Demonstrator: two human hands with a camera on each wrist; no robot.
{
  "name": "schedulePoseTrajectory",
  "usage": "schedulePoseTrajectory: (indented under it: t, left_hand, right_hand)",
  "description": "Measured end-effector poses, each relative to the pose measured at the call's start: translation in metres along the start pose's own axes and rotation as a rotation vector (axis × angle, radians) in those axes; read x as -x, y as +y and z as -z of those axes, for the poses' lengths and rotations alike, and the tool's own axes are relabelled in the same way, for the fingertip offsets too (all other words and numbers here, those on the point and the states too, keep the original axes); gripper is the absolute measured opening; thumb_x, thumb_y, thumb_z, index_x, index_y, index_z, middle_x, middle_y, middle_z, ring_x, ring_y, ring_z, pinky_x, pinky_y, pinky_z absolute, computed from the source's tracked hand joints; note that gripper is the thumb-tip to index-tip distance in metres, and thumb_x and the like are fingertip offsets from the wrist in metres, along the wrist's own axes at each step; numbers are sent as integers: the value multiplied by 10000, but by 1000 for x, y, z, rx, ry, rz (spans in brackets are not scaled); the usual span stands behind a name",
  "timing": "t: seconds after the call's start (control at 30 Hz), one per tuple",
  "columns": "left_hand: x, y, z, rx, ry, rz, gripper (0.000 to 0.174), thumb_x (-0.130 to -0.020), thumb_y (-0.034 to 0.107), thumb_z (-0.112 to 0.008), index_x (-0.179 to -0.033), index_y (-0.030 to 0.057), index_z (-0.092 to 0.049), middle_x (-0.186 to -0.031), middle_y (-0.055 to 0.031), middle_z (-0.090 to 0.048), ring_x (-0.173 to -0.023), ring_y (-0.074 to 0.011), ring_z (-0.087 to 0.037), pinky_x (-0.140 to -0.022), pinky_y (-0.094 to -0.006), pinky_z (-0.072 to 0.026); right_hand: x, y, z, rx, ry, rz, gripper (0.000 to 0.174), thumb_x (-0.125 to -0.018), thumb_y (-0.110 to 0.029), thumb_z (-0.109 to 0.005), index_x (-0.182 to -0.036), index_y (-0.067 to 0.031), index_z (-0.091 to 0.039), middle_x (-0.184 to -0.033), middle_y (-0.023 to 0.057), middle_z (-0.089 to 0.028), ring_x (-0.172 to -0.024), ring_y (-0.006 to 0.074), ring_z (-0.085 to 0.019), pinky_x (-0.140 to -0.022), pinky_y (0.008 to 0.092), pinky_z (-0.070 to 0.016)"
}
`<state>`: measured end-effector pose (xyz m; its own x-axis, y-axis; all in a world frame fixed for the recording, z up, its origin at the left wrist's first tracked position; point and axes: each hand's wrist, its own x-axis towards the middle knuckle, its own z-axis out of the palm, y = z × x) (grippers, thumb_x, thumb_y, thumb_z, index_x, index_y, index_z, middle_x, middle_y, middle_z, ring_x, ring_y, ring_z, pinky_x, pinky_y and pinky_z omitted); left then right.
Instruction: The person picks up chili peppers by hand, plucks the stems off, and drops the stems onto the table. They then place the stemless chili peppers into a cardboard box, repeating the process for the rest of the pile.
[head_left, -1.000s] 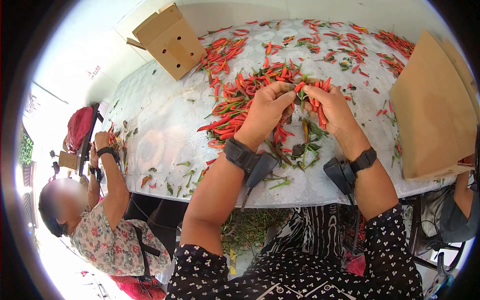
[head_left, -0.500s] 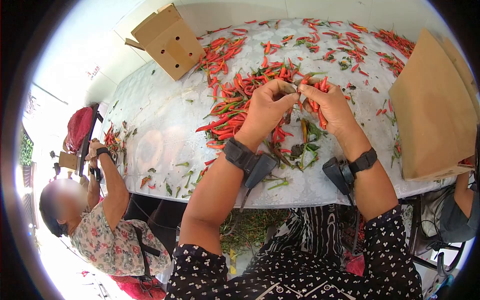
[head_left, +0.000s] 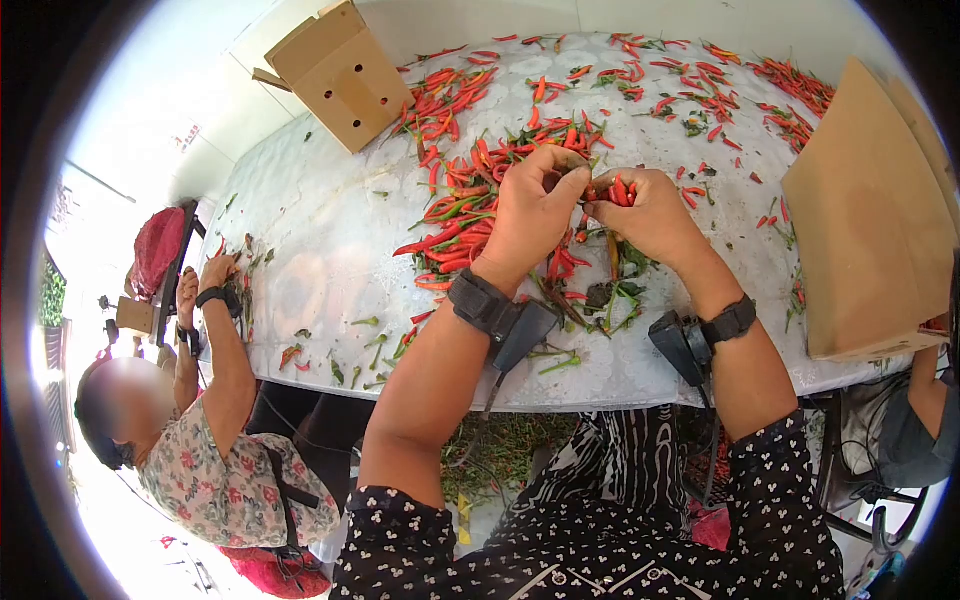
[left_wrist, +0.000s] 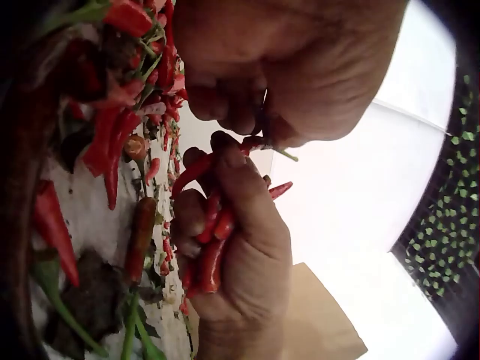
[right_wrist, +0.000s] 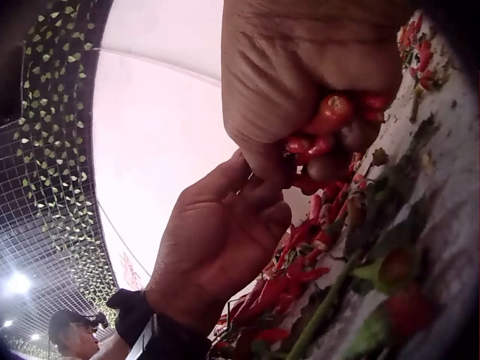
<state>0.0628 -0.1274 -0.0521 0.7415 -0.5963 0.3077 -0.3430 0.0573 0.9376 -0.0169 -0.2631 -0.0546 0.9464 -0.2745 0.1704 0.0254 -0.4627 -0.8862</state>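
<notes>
In the head view the left hand [head_left: 538, 212] and right hand [head_left: 650, 215] meet above the table, by a pile of red chillies [head_left: 455, 240]. Several red chillies [left_wrist: 212, 262] lie gripped in the right hand [left_wrist: 251, 247], seen in the left wrist view. Thumb and fingertips of the left hand [left_wrist: 285, 67] pinch a green stem [left_wrist: 286, 155] at the end of a chilli that the right fingertips also touch. From the right wrist, chilli ends [right_wrist: 334, 112] show inside the curled right hand [right_wrist: 300, 75], and the left hand [right_wrist: 217, 232] touches its fingertips.
A cardboard box [head_left: 350, 85] stands at the table's back left, a larger one [head_left: 870, 220] at the right. Scattered chillies [head_left: 705, 100] lie at the back; leaves and stems [head_left: 615, 300] lie below the hands. Another person [head_left: 235, 450] sits at the left.
The right hand has turned over, its knuckles now more upward, with the chillies still gripped. Both hands stay close together. The person at the left has moved their hands apart.
</notes>
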Motion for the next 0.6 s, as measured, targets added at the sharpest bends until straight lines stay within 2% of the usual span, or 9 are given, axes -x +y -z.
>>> schedulePoseTrajectory:
  t: [0.23, 0.3, 0.33, 0.4, 0.43, 0.5, 0.53, 0.6]
  left_hand:
    - [2, 0, -3, -15, -61, -44, 137, -847, 106, -557, -917, -11, -553, -749, -14, -583, -656, -52, -515, -570, -208, -422]
    - [-2, -5, -1, 162, 8, 89, 130, -864, 132, -546, -888, 4, -543, -694, 12, -542, -606, -37, -474, -524, -203, -388]
    - [-3, -7, -2, 162, 7, 90, 130, -864, 132, -546, -888, 4, -543, -694, 12, -542, -606, -37, -474, -524, -203, -388]
    - [-4, -6, -4, 442, 102, 110, 166, -875, 163, -541, -798, 17, -543, -640, 33, -496, -556, -25, -424, -486, -202, -353]
    - [-3, -5, -1, 441, 101, 111, 166, -875, 163, -541, -798, 17, -543, -640, 33, -496, -556, -25, -424, -486, -202, -353]
    - [1, 5, 7, 108, -149, 162, 212, -878, 182, -542, -766, 4, -563, -617, 13, -500, -551, -38, -443, -479, -219, -354]
    - [2, 5, 6, 108, -149, 162, 212, -878, 182, -542, -766, 4, -563, -617, 13, -500, -551, -38, -443, -479, -219, -354]
    - [5, 1, 3, -222, -404, -18, 192, -854, 185, -568, -791, 7, -601, -622, -39, -537, -561, -80, -484, -498, -252, -382]
  right_hand:
    - [0, 0, 3, 95, -23, -4, 192, -718, -174, -669, -819, -12, -645, -625, 56, -603, -555, 93, -515, -555, 274, -440]
    - [1, 0, 1, -104, 21, 26, 204, -732, -183, -661, -808, 3, -626, -623, 30, -594, -545, 83, -503, -527, 267, -425]
    - [0, 0, 2, -103, 21, 25, 204, -732, -183, -661, -808, 3, -626, -623, 30, -594, -545, 83, -503, -527, 267, -425]
    - [-3, 2, 7, -290, 40, -38, 152, -780, -125, -624, -856, 4, -602, -660, 6, -560, -511, 69, -490, -462, 224, -394]
    - [-4, 4, 9, -291, 41, -38, 152, -780, -125, -624, -856, 4, -602, -660, 6, -560, -511, 69, -490, -462, 224, -394]
    - [-7, 6, 14, -498, 141, -140, 173, -791, -173, -637, -870, -23, -604, -688, 17, -578, -493, 73, -489, -450, 209, -386]
    - [-7, 7, 15, -498, 141, -140, 173, -791, -173, -637, -870, -23, -604, -688, 17, -578, -493, 73, -489, -450, 209, -386]
    - [-7, 8, 16, -633, 214, -190, 205, -799, -219, -649, -893, -43, -603, -687, 16, -582, -490, 66, -496, -436, 191, -369]
